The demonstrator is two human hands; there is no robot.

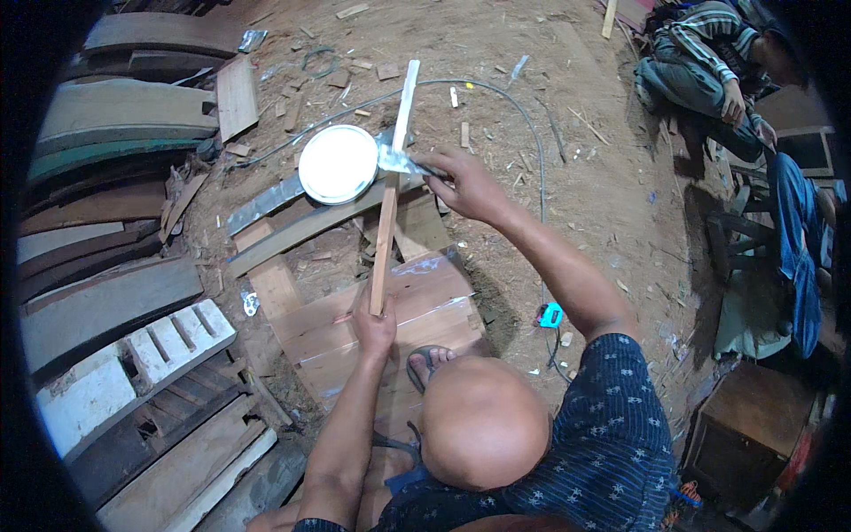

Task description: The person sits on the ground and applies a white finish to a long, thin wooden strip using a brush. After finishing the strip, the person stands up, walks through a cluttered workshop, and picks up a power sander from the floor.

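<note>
Head view shows the left hand (376, 326) closed around the near end of a long wooden stick (390, 191) that runs away from it. Farther along the stick, the right hand (464, 183) pinches a shiny metal strip (396, 160) against it, just beside a round white lid (338, 164) on the dirt floor (550, 115).

One wooden stick (390, 191), one round white lid (338, 164), one metal scraper (399, 161), one sandal (423, 365), two hands.
</note>
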